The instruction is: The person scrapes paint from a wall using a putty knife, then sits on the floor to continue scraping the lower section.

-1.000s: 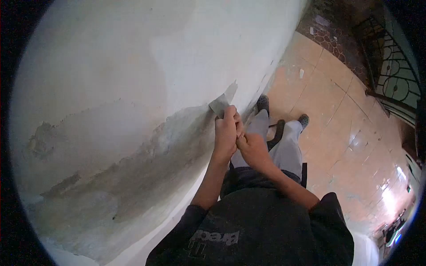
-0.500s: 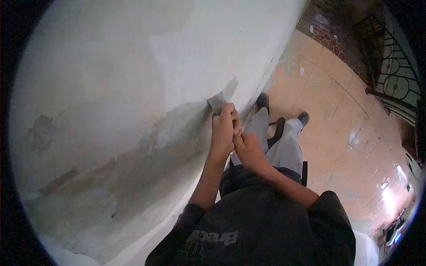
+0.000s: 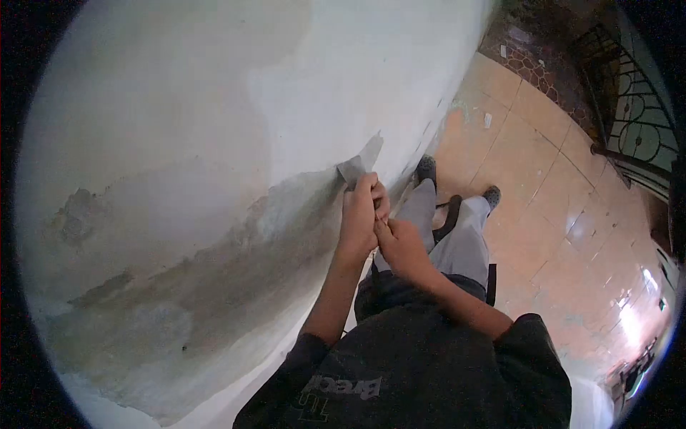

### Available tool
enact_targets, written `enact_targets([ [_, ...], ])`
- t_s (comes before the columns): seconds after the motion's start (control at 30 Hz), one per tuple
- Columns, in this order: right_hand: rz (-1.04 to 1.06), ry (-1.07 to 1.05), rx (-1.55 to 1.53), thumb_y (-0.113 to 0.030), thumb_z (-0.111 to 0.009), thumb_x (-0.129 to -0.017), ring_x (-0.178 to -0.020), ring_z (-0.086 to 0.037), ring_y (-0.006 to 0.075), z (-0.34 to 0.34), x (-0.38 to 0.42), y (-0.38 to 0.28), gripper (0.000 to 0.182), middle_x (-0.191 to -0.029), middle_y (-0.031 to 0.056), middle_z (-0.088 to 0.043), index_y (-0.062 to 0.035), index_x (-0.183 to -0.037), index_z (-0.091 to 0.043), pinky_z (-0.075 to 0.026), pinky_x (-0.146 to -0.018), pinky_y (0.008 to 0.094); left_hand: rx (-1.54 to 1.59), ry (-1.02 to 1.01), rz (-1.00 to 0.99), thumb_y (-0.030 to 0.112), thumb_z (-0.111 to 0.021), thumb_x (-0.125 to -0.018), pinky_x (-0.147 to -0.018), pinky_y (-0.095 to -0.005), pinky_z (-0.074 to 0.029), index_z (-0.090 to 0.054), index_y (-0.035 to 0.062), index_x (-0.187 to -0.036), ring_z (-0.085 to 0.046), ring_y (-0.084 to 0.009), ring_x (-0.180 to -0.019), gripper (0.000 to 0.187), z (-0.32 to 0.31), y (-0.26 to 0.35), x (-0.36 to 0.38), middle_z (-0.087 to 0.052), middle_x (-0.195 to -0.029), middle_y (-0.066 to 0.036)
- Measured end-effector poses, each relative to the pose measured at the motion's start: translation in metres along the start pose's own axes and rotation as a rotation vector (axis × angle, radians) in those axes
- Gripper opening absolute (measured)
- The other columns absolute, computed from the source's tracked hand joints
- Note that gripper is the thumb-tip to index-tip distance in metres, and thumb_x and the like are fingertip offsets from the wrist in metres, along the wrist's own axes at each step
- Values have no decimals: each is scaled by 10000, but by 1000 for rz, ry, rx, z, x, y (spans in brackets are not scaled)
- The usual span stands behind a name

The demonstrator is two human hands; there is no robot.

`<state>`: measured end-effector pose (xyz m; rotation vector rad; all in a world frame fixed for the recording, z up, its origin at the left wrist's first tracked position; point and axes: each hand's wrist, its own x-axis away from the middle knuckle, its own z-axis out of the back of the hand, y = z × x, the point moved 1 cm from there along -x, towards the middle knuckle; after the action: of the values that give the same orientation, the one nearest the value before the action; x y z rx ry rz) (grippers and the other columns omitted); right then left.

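A scraper with a flat grey metal blade (image 3: pixel 351 170) rests against the wall, at the upper edge of a bare patch. My left hand (image 3: pixel 361 214) is closed around its handle, just behind the blade. My right hand (image 3: pixel 401 245) is closed too, pressed against the left one at the handle's lower end. Fingers cover most of the handle. On the wall (image 3: pixel 325 86), white paint gives way to a rough grey-brown bare patch (image 3: pixel 207 286). A pointed grey bare spot (image 3: pixel 372 148) lies just beyond the blade.
To the right stretches a tiled floor (image 3: pixel 543 193) with a small white scrap (image 3: pixel 487 120) on it. My shoes (image 3: pixel 426 169) stand close to the wall. A dark curved object (image 3: pixel 449 217) shows between my legs. Black metal railings (image 3: pixel 636 121) stand at the upper right.
The view has shifted slightly, so everything sits a little lower. Both hands keep their grip, and the blade stays at about the same place on the wall.
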<state>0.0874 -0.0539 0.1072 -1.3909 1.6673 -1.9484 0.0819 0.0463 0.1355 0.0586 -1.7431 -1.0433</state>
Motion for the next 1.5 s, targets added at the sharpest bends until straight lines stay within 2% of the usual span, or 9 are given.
enact_targets([
  [0.03,-73,-59,-6,-391,-416,-923,-693,-556,456,-1,1,1,537,-712,301,-558,94,-735,-547,-398,-614,496,-2,10,11,276,-495,-875,-437,-242,-307,-389,134,-710,-346,-76,-441,242,2,-2,1,-349,-627,46],
  [0.17,-8,-45,-42,-399,-421,-922,-688,-559,450,-7,3,10,541,-709,299,-559,93,-735,-547,-399,-613,494,32,-7,-15,268,-482,-876,-430,-248,-299,-390,134,-697,-342,-78,-434,242,6,-9,3,-347,-613,47],
  [0.23,24,17,-14,-326,-403,-943,-521,-533,317,-4,5,4,500,-549,198,-519,83,-686,-532,-386,-523,420,49,-2,-4,266,-476,-877,-429,-251,-298,-387,133,-690,-340,-78,-433,246,3,-5,-1,-346,-610,45],
  [0.37,-23,-9,-9,-328,-405,-940,-526,-537,317,-1,0,5,491,-556,216,-510,83,-705,-535,-384,-526,424,3,19,-9,256,-475,-872,-423,-255,-289,-371,127,-677,-324,-81,-427,256,-1,-1,-5,-340,-605,35],
  [0.43,-71,-63,-8,-429,-392,-927,-688,-556,459,1,2,6,566,-707,296,-561,86,-766,-563,-397,-611,497,3,13,-33,254,-478,-870,-421,-256,-286,-371,127,-677,-320,-82,-426,255,1,-10,-2,-338,-604,34],
  [0.53,29,-16,70,-429,-380,-928,-681,-545,473,0,-10,21,571,-701,301,-557,84,-757,-565,-394,-609,504,58,41,-60,255,-482,-871,-416,-256,-280,-382,125,-689,-311,-82,-422,245,2,-16,-15,-337,-603,36],
  [0.63,64,0,117,-332,-407,-933,-631,-534,453,-6,-17,28,481,-659,288,-527,94,-745,-527,-386,-552,458,26,33,-58,265,-479,-875,-417,-253,-279,-381,126,-693,-312,-80,-427,249,0,-13,-22,-333,-607,34],
  [0.83,72,56,178,-396,-410,-923,-723,-546,490,-4,-17,24,535,-733,312,-560,79,-745,-581,-412,-650,525,23,29,-51,263,-487,-856,-409,-249,-289,-390,124,-738,-301,-80,-417,206,5,-16,-25,-319,-600,38],
  [1.5,163,60,152,-316,-454,-918,-678,-525,475,8,-18,17,460,-688,306,-515,91,-721,-536,-383,-564,478,140,-20,-57,238,-478,-842,-400,-252,-277,-368,132,-684,-296,-81,-417,220,2,-22,-26,-297,-581,32],
])
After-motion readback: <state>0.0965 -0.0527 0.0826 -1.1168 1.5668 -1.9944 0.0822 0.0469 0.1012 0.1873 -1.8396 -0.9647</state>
